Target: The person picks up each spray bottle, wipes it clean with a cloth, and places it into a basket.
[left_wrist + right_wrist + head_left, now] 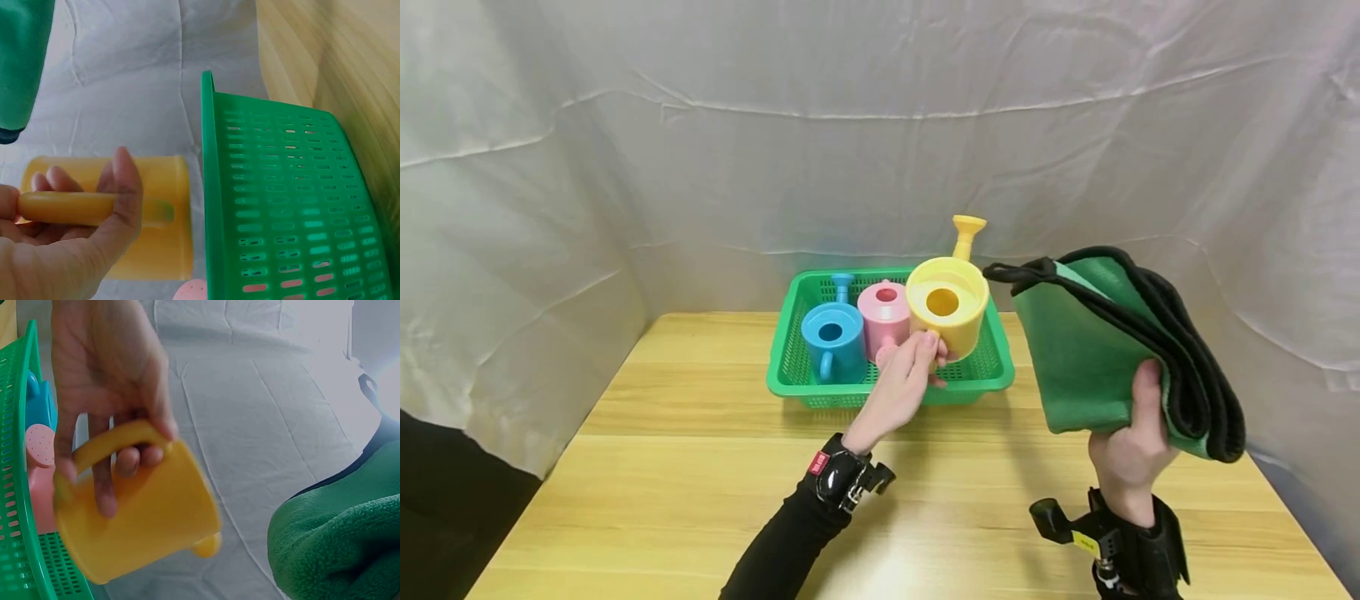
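Observation:
My left hand (904, 379) grips the handle of a yellow watering can (966, 333), which is held over the right part of a green basket (778, 367). In the left wrist view the fingers curl round the yellow handle (69, 208), and the can's body stands just beyond the basket's rim. Inside the basket sit a blue watering can (842, 354) and a pink watering can (883, 312). Off to the right, my right hand (1131, 454) holds a folded green cloth with black edging (1075, 358) up above the table, thumb on its front face.
The basket stands at the back of a wooden table (700, 475), close to a hanging grey-white sheet (775, 175). The same sheet drapes along both sides. Black cameras are strapped to the left wrist (842, 475) and right wrist (1138, 542).

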Demonstrator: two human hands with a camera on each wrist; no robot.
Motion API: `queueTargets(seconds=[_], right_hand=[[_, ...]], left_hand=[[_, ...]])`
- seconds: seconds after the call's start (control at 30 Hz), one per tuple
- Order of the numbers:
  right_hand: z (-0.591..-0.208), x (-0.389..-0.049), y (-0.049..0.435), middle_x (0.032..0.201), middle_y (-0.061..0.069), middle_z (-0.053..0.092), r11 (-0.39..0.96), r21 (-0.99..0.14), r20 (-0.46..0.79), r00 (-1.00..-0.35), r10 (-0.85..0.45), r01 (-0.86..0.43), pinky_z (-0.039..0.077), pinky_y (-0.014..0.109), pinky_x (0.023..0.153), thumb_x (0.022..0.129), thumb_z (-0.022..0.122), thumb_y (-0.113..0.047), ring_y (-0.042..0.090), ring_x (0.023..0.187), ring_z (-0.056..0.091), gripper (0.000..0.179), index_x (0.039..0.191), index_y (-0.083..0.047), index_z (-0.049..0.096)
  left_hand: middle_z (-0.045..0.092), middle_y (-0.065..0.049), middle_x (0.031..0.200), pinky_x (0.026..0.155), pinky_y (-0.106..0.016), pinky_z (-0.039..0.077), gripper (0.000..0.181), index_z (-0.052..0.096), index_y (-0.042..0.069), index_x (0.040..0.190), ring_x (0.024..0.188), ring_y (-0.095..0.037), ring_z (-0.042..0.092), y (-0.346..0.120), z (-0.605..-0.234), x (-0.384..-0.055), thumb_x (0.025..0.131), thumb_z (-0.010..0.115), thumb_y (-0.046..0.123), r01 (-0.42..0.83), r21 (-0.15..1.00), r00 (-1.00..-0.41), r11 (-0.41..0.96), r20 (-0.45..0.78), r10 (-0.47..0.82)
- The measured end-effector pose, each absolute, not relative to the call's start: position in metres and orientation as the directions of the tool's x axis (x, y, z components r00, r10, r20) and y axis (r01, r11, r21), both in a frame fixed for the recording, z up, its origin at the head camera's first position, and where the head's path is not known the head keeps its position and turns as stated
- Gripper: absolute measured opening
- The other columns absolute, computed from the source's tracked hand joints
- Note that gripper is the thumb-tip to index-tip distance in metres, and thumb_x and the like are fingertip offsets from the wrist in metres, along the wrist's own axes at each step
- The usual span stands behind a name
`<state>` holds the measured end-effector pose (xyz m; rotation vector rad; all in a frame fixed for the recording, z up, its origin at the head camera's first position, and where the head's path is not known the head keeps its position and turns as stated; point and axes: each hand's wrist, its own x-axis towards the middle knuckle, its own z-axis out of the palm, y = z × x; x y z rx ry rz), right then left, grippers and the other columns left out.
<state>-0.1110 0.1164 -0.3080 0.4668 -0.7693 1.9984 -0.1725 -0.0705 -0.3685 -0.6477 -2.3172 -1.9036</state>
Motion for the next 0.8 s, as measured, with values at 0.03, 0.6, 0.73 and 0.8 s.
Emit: queueTargets(seconds=[0.03,0.6,0.73,0.8], right_hand=[[-0.308,-0.111,0.117,0.109,0.018,0.065,-0.383,-0.336,0.594,-0.509,0.623,-0.86,0.05,0.031,0.097,0.093,0.06,0.005,0.026,0.101,0.064,0.019,0.111,0.01,0.056],[-0.314,-0.115,0.123,0.112,0.02,0.066,-0.33,-0.362,0.627,-0.49,0.605,-0.871,0.051,0.032,0.099,0.094,0.059,0.004,0.027,0.104,0.066,0.021,0.114,0.011,0.057],[-0.315,-0.115,0.123,0.109,0.018,0.066,-0.292,-0.385,0.639,-0.481,0.6,-0.875,0.05,0.031,0.098,0.095,0.059,0.002,0.026,0.101,0.066,0.019,0.112,0.011,0.057],[-0.315,-0.115,0.122,0.108,0.018,0.065,-0.29,-0.382,0.645,-0.478,0.596,-0.877,0.05,0.03,0.097,0.095,0.057,0.003,0.025,0.1,0.066,0.018,0.111,0.01,0.056]], left_hand=[[0.059,-0.022,0.104,0.076,-0.035,0.062,0.038,0.054,-0.004,0.108,0.093,-0.026,0.063,-0.07,-0.369,-0.175,0.112,0.029,0.024,0.353,0.924,-0.911,0.145,0.303,0.28],[0.069,-0.016,0.106,0.057,-0.022,0.053,0.041,0.06,0.002,0.107,0.077,-0.036,0.067,-0.056,-0.377,-0.205,0.112,0.029,0.028,0.279,0.893,-0.947,0.353,0.195,0.254],[0.073,-0.014,0.104,0.061,-0.023,0.052,0.042,0.062,0.004,0.106,0.086,-0.035,0.07,-0.053,-0.378,-0.209,0.112,0.029,0.029,0.248,0.885,-0.959,0.393,0.167,0.229],[0.074,-0.011,0.1,0.068,-0.025,0.052,0.043,0.063,0.006,0.104,0.088,-0.03,0.072,-0.05,-0.378,-0.21,0.112,0.029,0.03,0.236,0.879,-0.964,0.414,0.16,0.211]])
